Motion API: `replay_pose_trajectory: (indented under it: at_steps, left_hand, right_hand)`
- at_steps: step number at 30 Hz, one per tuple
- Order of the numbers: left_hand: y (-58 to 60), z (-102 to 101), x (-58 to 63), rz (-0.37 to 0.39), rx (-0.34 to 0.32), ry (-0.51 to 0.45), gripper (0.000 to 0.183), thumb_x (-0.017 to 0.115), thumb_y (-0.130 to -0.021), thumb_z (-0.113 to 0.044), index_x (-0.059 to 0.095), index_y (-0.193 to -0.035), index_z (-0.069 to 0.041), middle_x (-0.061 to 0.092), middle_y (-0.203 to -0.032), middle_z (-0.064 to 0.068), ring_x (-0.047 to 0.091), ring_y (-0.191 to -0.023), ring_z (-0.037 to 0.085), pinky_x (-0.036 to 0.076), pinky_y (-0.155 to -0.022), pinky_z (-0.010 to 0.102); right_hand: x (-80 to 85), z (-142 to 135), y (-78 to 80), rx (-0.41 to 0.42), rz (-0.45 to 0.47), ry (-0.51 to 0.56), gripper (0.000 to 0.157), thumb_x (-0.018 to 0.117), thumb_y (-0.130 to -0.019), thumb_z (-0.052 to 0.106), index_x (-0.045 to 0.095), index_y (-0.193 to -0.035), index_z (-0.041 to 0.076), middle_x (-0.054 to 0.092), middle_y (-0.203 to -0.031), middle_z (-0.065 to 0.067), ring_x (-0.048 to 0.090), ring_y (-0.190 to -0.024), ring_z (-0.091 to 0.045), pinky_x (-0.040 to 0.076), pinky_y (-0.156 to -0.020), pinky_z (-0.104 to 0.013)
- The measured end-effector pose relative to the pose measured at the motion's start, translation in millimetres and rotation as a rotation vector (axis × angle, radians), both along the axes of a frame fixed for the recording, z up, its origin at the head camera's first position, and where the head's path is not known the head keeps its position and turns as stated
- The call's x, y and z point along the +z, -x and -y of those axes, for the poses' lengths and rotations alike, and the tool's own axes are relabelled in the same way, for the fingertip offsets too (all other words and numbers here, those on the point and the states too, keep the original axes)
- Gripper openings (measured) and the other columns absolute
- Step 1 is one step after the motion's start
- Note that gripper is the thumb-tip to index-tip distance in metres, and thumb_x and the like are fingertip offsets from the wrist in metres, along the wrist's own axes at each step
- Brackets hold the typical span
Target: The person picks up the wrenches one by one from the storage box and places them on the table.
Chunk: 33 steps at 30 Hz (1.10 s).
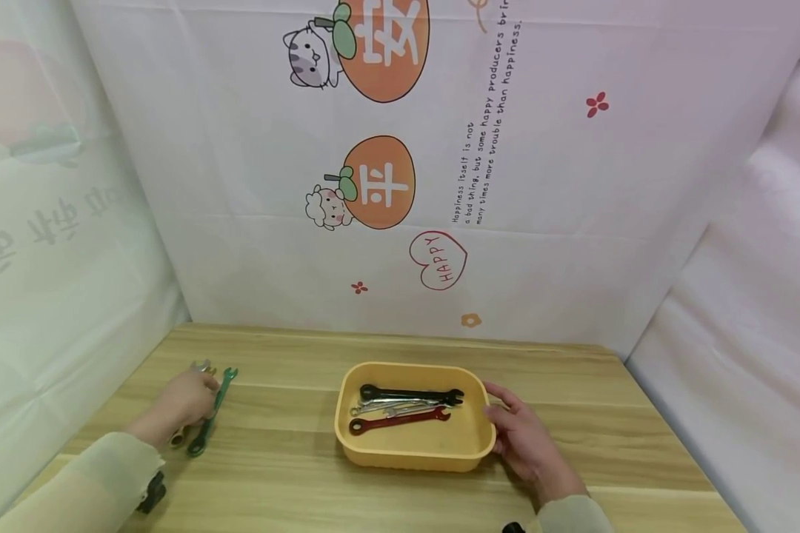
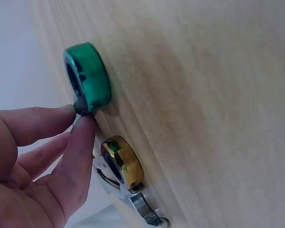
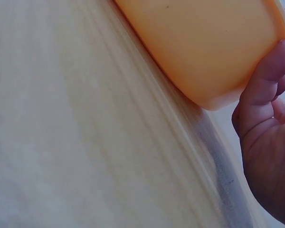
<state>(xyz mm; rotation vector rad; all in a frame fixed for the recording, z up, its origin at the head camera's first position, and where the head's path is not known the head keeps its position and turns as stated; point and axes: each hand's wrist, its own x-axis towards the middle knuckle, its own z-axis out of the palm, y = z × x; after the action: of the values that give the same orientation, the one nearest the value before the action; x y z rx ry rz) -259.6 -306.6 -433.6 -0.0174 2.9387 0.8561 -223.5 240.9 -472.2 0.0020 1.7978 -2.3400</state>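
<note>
On the left of the table, my left hand point(image 1: 190, 397) pinches a green wrench point(image 1: 221, 396) between thumb and fingertip, close by its ring end in the left wrist view. Beside it lie a gold wrench point(image 2: 124, 162) and a silver wrench point(image 2: 145, 209), partly covered by the hand in the head view. My right hand point(image 1: 521, 433) grips the right end of a yellow plastic tray point(image 1: 413, 460), thumb at the rim. Inside the tray are a black wrench point(image 1: 410, 394), a red wrench point(image 1: 400, 421) and several silver wrenches point(image 1: 400, 406) between them.
The wood-grain table point(image 1: 273, 451) is bordered by white printed cloth point(image 1: 253, 185) at the back and by plain-looking cloth point(image 1: 760, 355) on the right. A wide stretch of table separates the tray from the wrenches on the left.
</note>
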Motion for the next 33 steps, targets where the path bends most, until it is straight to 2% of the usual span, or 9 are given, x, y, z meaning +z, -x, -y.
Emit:
replay_pose_trajectory:
  at_steps: [3, 5, 7, 11, 14, 17, 23, 33]
  left_hand:
    - [0.0, 3, 2.5, 0.035, 0.025, -0.088, 0.049, 0.061, -0.075, 0.006, 0.054, -0.121, 0.021, 0.062, -0.095, 0.027, 0.055, -0.054, 0.017, 0.051, -0.052, 0.031]
    - [-0.8, 7, 4.8, 0.067, 0.042, -0.217, 0.049, 0.059, -0.080, 0.004, 0.050, -0.124, 0.022, 0.062, -0.088, 0.020, 0.057, -0.059, 0.019, 0.054, -0.056, 0.033]
    - [-2.1, 11, 7.2, 0.122, 0.049, -0.386, 0.048, 0.057, -0.088, 0.002, 0.045, -0.128, 0.024, 0.062, -0.090, 0.016, 0.061, -0.070, 0.021, 0.058, -0.064, 0.035]
    - [-6.0, 16, 8.1, 0.266, 0.073, -0.712, 0.045, 0.048, -0.100, -0.004, 0.036, -0.132, 0.026, 0.064, -0.104, 0.021, 0.065, -0.090, 0.029, 0.058, -0.081, 0.038]
    - [-7.9, 17, 3.1, 0.344, 0.108, -0.827, 0.044, 0.045, -0.102, -0.005, 0.036, -0.131, 0.026, 0.067, -0.104, 0.022, 0.067, -0.094, 0.032, 0.056, -0.085, 0.040]
    - [-7.0, 17, -1.0, 0.369, 0.117, -0.837, 0.044, 0.043, -0.103, -0.006, 0.037, -0.131, 0.027, 0.068, -0.103, 0.021, 0.067, -0.094, 0.032, 0.056, -0.086, 0.040]
    - [-4.1, 19, 0.7, 0.360, 0.100, -0.765, 0.046, 0.040, -0.103, -0.006, 0.033, -0.133, 0.029, 0.067, -0.105, 0.018, 0.067, -0.093, 0.028, 0.056, -0.085, 0.039]
    - [-3.4, 22, 2.1, 0.340, 0.087, -0.666, 0.040, 0.043, -0.102, -0.008, 0.044, -0.126, 0.024, 0.068, -0.101, 0.015, 0.067, -0.087, 0.026, 0.058, -0.078, 0.040]
  right_hand:
    - [0.1, 0, -0.1, -0.003, 0.002, 0.004, 0.058, 0.056, -0.100, 0.007, 0.033, -0.153, 0.006, 0.065, -0.099, -0.019, 0.063, -0.063, -0.016, 0.054, -0.054, -0.027]
    - [0.2, 0, -0.1, -0.002, 0.004, 0.005, 0.059, 0.057, -0.100, 0.008, 0.033, -0.153, 0.006, 0.065, -0.100, -0.018, 0.063, -0.063, -0.016, 0.055, -0.054, -0.027]
    - [0.2, 0, -0.1, -0.001, 0.004, 0.004, 0.059, 0.057, -0.100, 0.008, 0.033, -0.153, 0.006, 0.065, -0.101, -0.018, 0.064, -0.064, -0.016, 0.055, -0.054, -0.028]
    - [0.3, -1, 0.1, 0.002, 0.006, 0.002, 0.059, 0.058, -0.100, 0.009, 0.033, -0.154, 0.007, 0.064, -0.102, -0.018, 0.063, -0.064, -0.016, 0.055, -0.054, -0.028]
    - [0.6, -1, 0.1, 0.002, 0.006, -0.001, 0.059, 0.057, -0.100, 0.009, 0.033, -0.154, 0.007, 0.064, -0.102, -0.019, 0.063, -0.065, -0.016, 0.055, -0.055, -0.028]
    - [0.7, -1, -0.1, 0.000, 0.004, -0.002, 0.059, 0.057, -0.100, 0.008, 0.033, -0.154, 0.007, 0.064, -0.102, -0.018, 0.063, -0.065, -0.016, 0.055, -0.055, -0.028]
    - [1.2, 0, -1.2, -0.010, 0.011, 0.014, 0.058, 0.056, -0.100, 0.007, 0.033, -0.153, 0.007, 0.065, -0.101, -0.018, 0.063, -0.063, -0.016, 0.054, -0.053, -0.027]
    - [1.7, 1, -1.5, -0.007, 0.006, -0.002, 0.058, 0.057, -0.100, 0.007, 0.034, -0.153, 0.006, 0.064, -0.102, -0.019, 0.064, -0.065, -0.017, 0.055, -0.055, -0.028]
